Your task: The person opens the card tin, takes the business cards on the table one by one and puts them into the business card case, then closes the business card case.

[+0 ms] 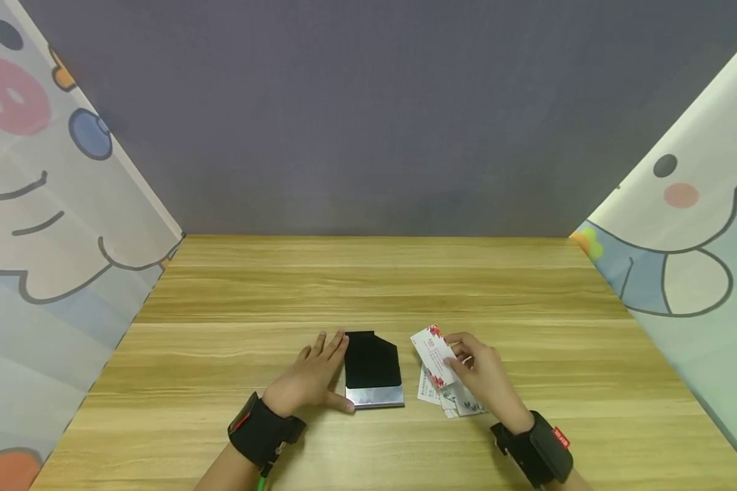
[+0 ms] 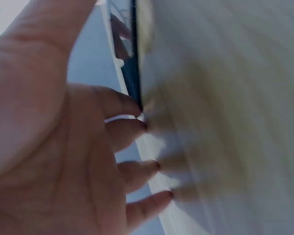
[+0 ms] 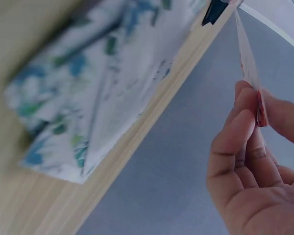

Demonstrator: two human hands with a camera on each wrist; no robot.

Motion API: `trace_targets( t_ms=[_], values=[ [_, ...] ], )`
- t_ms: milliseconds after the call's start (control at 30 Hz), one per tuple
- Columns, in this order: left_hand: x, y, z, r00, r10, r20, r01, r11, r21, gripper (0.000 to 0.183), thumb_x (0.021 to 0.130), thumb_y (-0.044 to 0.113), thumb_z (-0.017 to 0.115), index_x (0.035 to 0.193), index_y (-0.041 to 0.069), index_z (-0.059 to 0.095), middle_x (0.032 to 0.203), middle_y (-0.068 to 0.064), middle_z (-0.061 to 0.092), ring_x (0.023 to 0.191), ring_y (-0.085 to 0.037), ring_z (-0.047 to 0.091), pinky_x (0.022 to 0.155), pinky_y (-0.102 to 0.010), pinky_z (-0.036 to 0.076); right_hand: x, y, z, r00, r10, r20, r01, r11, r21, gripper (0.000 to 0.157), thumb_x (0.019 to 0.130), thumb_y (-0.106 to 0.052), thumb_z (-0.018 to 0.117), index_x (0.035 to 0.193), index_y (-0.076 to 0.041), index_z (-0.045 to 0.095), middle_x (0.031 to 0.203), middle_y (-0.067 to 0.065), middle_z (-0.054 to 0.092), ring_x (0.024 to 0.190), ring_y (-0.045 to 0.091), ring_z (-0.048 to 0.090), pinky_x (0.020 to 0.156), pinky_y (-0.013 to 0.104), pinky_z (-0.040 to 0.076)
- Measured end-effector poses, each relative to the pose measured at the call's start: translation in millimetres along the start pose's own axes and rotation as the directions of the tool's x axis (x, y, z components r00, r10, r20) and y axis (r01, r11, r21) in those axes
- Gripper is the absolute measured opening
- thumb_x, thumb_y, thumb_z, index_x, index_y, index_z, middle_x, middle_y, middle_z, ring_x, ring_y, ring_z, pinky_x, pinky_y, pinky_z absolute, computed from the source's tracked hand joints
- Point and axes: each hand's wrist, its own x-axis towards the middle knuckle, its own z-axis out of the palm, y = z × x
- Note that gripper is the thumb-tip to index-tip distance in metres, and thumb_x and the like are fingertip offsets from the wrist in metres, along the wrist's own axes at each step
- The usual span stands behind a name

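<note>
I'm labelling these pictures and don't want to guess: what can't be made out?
Head view: small print on the held card, too small to read.
Head view: how many loose cards there are; the held card and right hand partly cover them.
Right wrist view: the loose cards' printing, blurred.
Left wrist view: part of the black-and-silver case, cut off by the top edge.

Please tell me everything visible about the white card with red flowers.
This rectangular white card with red-pink flowers looks like stiff paper. The flowers decorate two opposite corners; small print lies between, unreadable here. The right hand pinches it at one edge, holding it tilted above the other white paper cards, right of the flat black-and-silver holder.
</note>
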Motion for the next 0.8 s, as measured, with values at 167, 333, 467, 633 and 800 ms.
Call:
trace_targets(
  t_ms=[167,333,467,633,800],
  values=[
    [-2.1,-2.6,0.9,1.0,0.022,-0.004,-0.022,1.0,-0.015,0.113,0.065,0.061,0.065,0.144,0.0,0.014,0.152,-0.021,0.008,0.134,-0.045,0.003,0.105,-0.064,0.017,9.7,-5.6,0.8,1.0,-0.004,0.018,0.004,1.0,-0.013,0.027,0.075,0.007,0.066,0.1,-0.004,0.062,0.073,0.001,0.064,0.065,0.009,0.055,0.055,0.031,0.051],
    [-2.0,-4.8,3.7,0.999,0.032,-0.016,-0.032,0.999,0.005,0.113,0.064,0.062,0.063,0.144,0.0,0.014,0.153,-0.02,0.008,0.134,-0.045,0.002,0.105,-0.064,0.017,21.0,-14.5,3.6,0.998,-0.028,0.064,0.028,1.0,0.002,0.026,0.078,0.007,0.062,0.102,-0.003,0.062,0.076,0.003,0.065,0.067,0.011,0.055,0.056,0.033,0.05],
    [-2.0,-6.4,5.1,0.999,0.043,-0.021,-0.042,0.999,0.019,0.113,0.065,0.064,0.062,0.145,0.0,0.013,0.153,-0.02,0.008,0.134,-0.045,0.002,0.104,-0.065,0.017,30.5,-20.2,6.0,0.992,-0.059,0.107,0.058,0.998,0.014,0.026,0.078,0.009,0.06,0.102,-0.002,0.062,0.078,0.006,0.065,0.069,0.013,0.055,0.057,0.033,0.05],
    [-2.5,-6.4,5.1,0.998,0.06,-0.03,-0.06,0.998,0.004,0.112,0.065,0.063,0.063,0.144,-0.001,0.014,0.152,-0.021,0.009,0.134,-0.047,0.003,0.103,-0.066,0.017,40.0,-22.9,9.4,0.985,-0.092,0.147,0.092,0.996,0.006,0.026,0.078,0.009,0.061,0.101,-0.002,0.064,0.078,0.005,0.065,0.068,0.013,0.055,0.058,0.034,0.051],
    [-2.5,-6.7,5.0,0.998,0.057,-0.038,-0.057,0.998,0.005,0.112,0.065,0.062,0.064,0.144,-0.001,0.015,0.152,-0.021,0.009,0.133,-0.047,0.003,0.104,-0.065,0.018,47.6,-26.1,13.2,0.979,-0.097,0.18,0.096,0.995,0.01,0.024,0.077,0.008,0.062,0.098,-0.003,0.066,0.078,0.005,0.066,0.066,0.013,0.054,0.061,0.035,0.052]
  ],
)
